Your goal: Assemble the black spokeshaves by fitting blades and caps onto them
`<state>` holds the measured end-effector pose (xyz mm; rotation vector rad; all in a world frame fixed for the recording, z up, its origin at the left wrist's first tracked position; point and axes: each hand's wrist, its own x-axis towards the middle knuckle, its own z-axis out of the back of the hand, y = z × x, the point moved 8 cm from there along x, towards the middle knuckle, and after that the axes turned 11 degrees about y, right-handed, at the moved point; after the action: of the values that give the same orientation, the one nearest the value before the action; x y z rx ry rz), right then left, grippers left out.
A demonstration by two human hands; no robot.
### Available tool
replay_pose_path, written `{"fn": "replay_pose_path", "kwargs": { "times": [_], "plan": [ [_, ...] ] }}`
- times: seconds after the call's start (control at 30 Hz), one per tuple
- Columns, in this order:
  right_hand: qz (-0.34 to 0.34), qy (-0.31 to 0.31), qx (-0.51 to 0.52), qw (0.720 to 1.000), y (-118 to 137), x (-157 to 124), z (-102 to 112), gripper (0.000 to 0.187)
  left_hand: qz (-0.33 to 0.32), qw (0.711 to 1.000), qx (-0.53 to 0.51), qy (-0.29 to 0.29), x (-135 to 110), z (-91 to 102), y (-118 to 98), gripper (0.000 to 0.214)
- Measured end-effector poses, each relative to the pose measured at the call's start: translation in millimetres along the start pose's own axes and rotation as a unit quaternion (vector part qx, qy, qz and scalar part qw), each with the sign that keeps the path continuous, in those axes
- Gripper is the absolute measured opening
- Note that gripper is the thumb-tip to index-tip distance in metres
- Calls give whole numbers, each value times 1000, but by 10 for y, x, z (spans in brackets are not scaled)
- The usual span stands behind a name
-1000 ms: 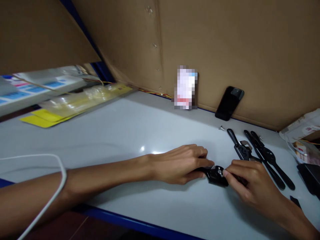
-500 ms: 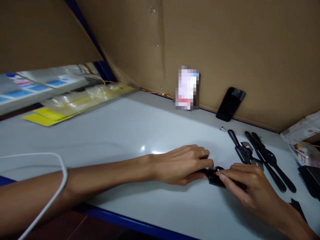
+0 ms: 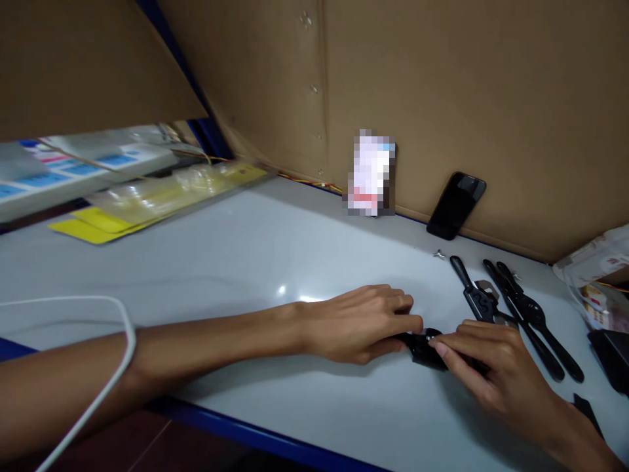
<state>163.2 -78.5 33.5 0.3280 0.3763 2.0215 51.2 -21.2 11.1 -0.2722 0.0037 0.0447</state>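
Observation:
A black spokeshave (image 3: 426, 354) lies low over the table between my two hands. Its left handle is gripped in my left hand (image 3: 361, 324), with the fingers closed round it. My right hand (image 3: 496, 364) is closed at the other end, where the handle passes beneath the fingers. Thumb and forefinger of that hand pinch close to a small shiny part on the body, too covered to make out fully. Right of the hands lie more spokeshave pieces: a black body with a metal plate (image 3: 479, 303) and two long-handled black bodies (image 3: 533, 314).
A small metal wing screw (image 3: 439, 254) rests behind the tools. A black phone (image 3: 456, 206) leans on the cardboard wall (image 3: 466, 85), beside a blurred upright item (image 3: 372, 174). Yellow cards in plastic (image 3: 162, 200) lie left. A white cable (image 3: 128, 334) crosses my left forearm.
The thumb and forefinger of my right hand have shifted slightly on the spokeshave. My left hand keeps its grip. The whole view has moved slightly.

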Motion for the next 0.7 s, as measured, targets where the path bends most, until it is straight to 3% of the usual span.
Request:
{"fn": "replay_pose_path", "kwargs": {
  "times": [0.2,0.37,0.53,0.7],
  "plan": [
    [-15,-31,-74,997,-35,-14,36,37,10,1000,-7,-3,-3,5,13,18],
    [14,4,-15,1000,4,4,-25,35,9,1000,-5,-8,6,8,14,17],
    [22,-51,-54,997,-20,-34,50,28,10,1000,-3,-5,8,6,22,20],
    [15,-20,-58,998,-66,-11,20,27,16,1000,3,-3,4,0,29,17]
  ]
}}
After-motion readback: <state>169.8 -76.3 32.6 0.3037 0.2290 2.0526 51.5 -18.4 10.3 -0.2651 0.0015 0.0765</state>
